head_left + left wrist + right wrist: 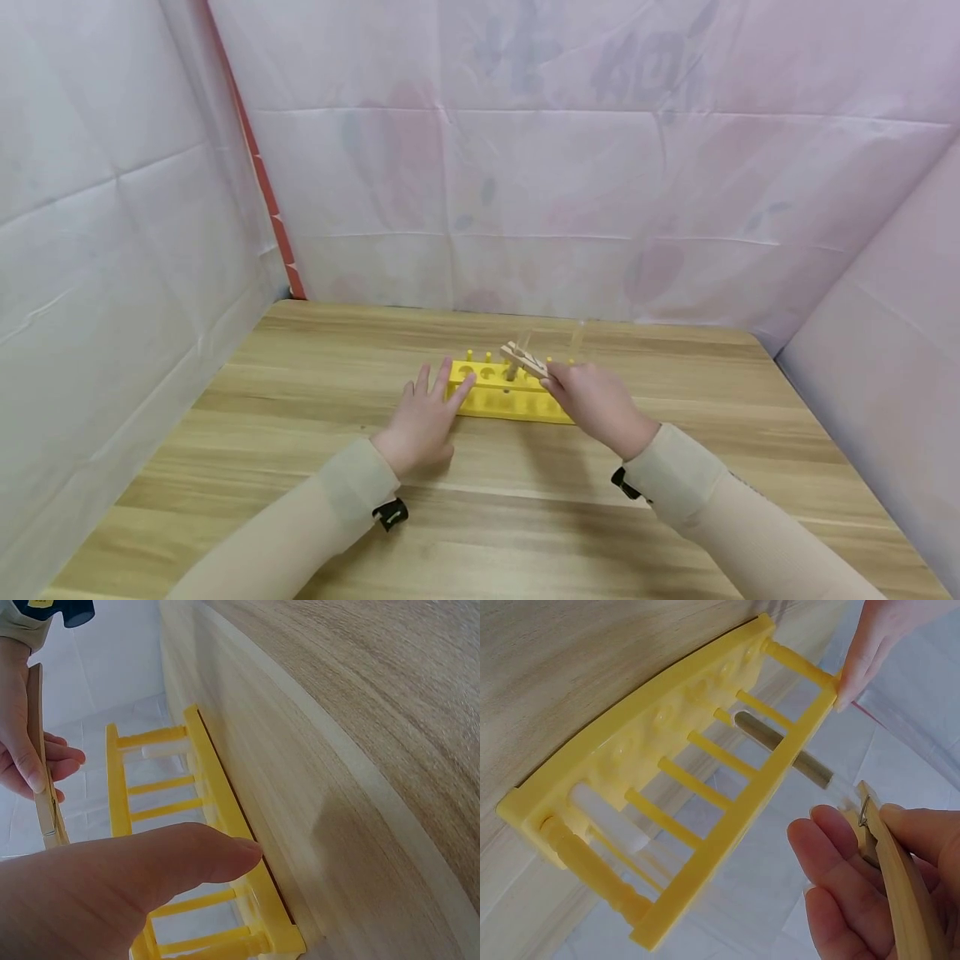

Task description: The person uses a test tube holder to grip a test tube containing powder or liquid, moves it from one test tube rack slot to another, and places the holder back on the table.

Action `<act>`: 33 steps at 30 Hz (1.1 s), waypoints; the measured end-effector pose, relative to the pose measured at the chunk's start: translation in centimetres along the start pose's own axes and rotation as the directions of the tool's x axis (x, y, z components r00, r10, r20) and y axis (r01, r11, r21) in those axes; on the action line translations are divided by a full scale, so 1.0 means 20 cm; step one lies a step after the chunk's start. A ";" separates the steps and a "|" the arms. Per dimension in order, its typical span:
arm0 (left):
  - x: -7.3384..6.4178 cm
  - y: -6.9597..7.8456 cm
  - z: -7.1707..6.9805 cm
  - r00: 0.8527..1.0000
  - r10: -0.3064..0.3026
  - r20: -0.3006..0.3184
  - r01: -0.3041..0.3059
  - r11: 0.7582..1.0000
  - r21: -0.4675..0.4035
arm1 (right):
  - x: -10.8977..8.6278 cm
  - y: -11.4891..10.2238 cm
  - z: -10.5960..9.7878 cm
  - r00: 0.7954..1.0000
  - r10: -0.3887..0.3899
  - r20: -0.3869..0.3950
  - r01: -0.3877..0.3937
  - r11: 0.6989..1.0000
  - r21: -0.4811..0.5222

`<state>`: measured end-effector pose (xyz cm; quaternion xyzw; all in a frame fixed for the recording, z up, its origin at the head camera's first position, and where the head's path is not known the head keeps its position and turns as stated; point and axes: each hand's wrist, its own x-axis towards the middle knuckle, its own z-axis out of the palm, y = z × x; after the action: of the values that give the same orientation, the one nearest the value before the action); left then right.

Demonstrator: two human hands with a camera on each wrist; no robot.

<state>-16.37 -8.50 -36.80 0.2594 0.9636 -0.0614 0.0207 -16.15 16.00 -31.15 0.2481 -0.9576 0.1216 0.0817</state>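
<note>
Test tube (814,771) with dark contents, set through rack and held in clamp

Breakage is judged the chief hazard from here. Should the wooden clamp (907,900) be squeezed too soon, the tube could be released and dropped; should the tube be drawn at a slant, its glass could be knocked against the yellow rack (730,825) and cracked. The rack could be shifted or tipped if the left hand (423,417) were lifted while the tube is being moved. The second tube (604,814), with white contents, stood at the right end of the rack, could be struck by the right hand (596,408), held just beside it.

The tube is noted as clear, slender and round-bottomed, with its lower part filled by a dark olive-brown content. It is placed through the rack's top plate, near the middle, roughly in line with the yellow pegs (722,755); whether its foot is rested on the base cannot be told.

The clamp is pinched between the thumb and fingers of the right hand. Its tips are seen about the upper glass, but the firmness of that hold cannot be verified. The left hand is laid with fingers spread across the left end of the rack
</note>
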 end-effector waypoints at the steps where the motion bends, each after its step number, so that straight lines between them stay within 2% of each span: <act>1: 0.00 0.00 0.00 1.000 0.000 0.002 0.000 1.000 0.000 | 0.00 0.00 0.00 1.000 0.001 0.000 -0.001 1.000 0.000; 21: 0.02 0.01 -0.01 1.000 0.012 -0.009 -0.012 0.999 0.043 | 0.00 0.02 0.00 1.000 -0.001 -0.008 0.001 1.000 -0.006; 27: 0.02 0.01 0.00 1.000 0.007 0.019 -0.007 1.000 0.003 | -0.01 0.02 -0.01 1.000 -0.013 -0.012 0.013 1.000 -0.005; 33: 0.02 0.01 0.00 1.000 0.006 0.005 -0.006 1.000 0.008 | -0.01 0.01 -0.03 1.000 -0.003 -0.016 0.003 1.000 0.006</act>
<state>-16.58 -8.14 -36.94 0.2623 0.9625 -0.0658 0.0220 -16.05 16.43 -30.62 0.2487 -0.9561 0.1265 0.0889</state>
